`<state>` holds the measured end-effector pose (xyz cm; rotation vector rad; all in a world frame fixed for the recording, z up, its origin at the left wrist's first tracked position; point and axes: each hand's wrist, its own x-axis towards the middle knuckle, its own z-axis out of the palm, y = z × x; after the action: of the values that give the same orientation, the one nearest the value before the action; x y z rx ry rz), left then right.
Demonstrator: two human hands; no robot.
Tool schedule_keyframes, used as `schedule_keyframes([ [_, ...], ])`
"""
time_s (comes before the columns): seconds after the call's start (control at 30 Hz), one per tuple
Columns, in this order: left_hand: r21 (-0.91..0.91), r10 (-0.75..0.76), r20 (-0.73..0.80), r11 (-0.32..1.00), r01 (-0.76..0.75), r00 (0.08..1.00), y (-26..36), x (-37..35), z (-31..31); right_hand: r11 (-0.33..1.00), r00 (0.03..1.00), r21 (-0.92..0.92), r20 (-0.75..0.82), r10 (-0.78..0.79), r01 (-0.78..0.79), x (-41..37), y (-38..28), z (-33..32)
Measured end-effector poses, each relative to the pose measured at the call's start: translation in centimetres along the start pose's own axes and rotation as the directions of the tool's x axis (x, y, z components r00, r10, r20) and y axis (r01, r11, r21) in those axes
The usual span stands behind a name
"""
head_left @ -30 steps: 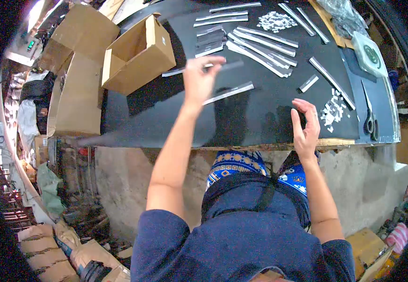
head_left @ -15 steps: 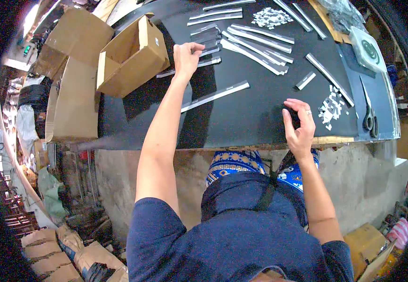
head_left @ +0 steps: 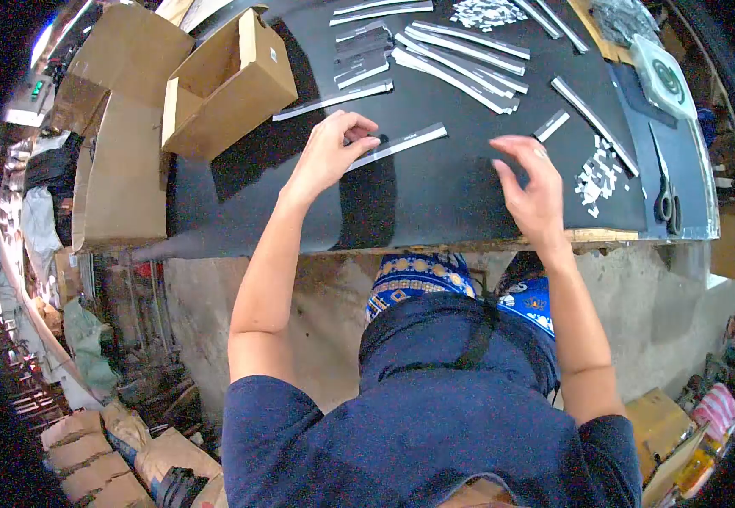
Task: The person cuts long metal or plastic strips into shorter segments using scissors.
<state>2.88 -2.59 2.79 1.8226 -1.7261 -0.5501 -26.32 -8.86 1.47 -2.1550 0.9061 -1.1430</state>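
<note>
My left hand [head_left: 331, 155] hovers at the left end of a long black-and-white strip [head_left: 414, 144] lying alone on the black tabletop. Its fingers are curled, with a gap between them and the thumb, and nothing shows in them. To the right of that strip is my right hand [head_left: 535, 188], thumb and fingers apart, holding nothing. Beyond my left hand lies a stack of short black-and-white pieces [head_left: 362, 57], with another long strip [head_left: 334, 100] just nearer. A fan of several long strips [head_left: 469, 63] spreads to the right of the stack. A short piece [head_left: 551, 125] rests beyond my right hand.
An open cardboard box [head_left: 240, 106] stands at the table's left, beside a larger carton [head_left: 122, 169]. Scissors [head_left: 665, 190] lie at the right edge near small white scraps [head_left: 600, 176]. More scraps [head_left: 486, 13] are heaped at the back. A plastic tub [head_left: 664, 76] sits far right.
My left hand has come back from the stack of short pieces towards me, to the lone strip's left end. My right hand has shifted slightly forward and left, its fingers more spread.
</note>
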Motion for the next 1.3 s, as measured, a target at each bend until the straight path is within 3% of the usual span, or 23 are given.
schedule_keyframes([
  [0.17,0.034,0.001,-0.015,0.999,-0.001,1.0,-0.3,0.2,1.2,0.979,0.955,0.005,0.221,-0.199,0.202,5.2,1.0,4.6],
  [0.33,0.06,-0.034,-0.031,0.998,0.036,0.999,0.0,0.3,1.5,0.968,0.885,-0.016,0.409,-0.222,0.25,8.3,1.6,7.7],
  [0.4,0.048,-0.04,-0.03,0.998,0.041,0.999,0.1,0.3,1.5,0.96,0.82,-0.091,0.544,-0.176,0.266,8.8,1.3,7.7],
  [0.47,0.035,-0.043,-0.026,0.998,0.044,0.999,0.3,0.3,1.4,0.957,0.82,-0.095,0.543,-0.181,0.275,9.5,1.5,8.3],
  [0.53,0.084,-0.066,0.028,0.994,0.063,0.997,0.7,0.4,1.3,0.974,0.769,-0.183,0.639,0.012,0.137,10.2,1.2,8.6],
  [0.6,0.056,-0.04,0.029,0.998,0.038,0.999,0.2,0.5,1.6,0.966,0.768,-0.209,0.64,0.016,0.153,10.7,1.0,8.6],
  [0.67,0.032,-0.009,0.03,0.999,0.008,1.0,0.1,0.5,1.7,0.974,0.707,-0.203,0.703,0.076,0.097,11.3,1.0,8.6],
  [0.8,0.114,0.166,-0.105,0.981,-0.154,0.981,0.5,-0.2,2.3,0.985,0.696,-0.143,0.717,0.036,0.097,10.8,1.3,8.2],
  [0.83,0.154,0.243,-0.162,0.964,-0.218,0.956,0.8,-0.5,2.7,0.998,0.73,-0.036,0.683,-0.015,0.054,10.1,1.5,7.7],
  [0.9,0.082,0.225,-0.191,0.974,-0.213,0.955,1.9,-1.3,3.7,0.993,0.793,0.119,0.602,-0.093,0.026,8.5,1.5,6.6],
  [1.0,-0.01,0.2,-0.234,0.978,-0.208,0.952,4.4,-2.2,5.4,0.989,0.87,0.102,0.473,-0.139,0.103,6.0,1.5,4.9],
  [1.07,0.015,0.241,-0.259,0.969,-0.246,0.935,5.6,-2.5,6.6,0.993,0.883,0.098,0.458,-0.101,0.062,4.3,1.1,3.5],
  [1.17,-0.01,0.265,-0.226,0.962,-0.274,0.937,6.9,-2.8,8.2,0.981,0.902,0.114,0.389,-0.187,0.155,2.5,1.2,2.1],
  [1.3,-0.009,0.276,-0.241,0.958,-0.287,0.93,7.5,-2.9,9.4,0.993,0.949,0.019,0.294,-0.115,0.114,0.3,1.3,0.9],
])
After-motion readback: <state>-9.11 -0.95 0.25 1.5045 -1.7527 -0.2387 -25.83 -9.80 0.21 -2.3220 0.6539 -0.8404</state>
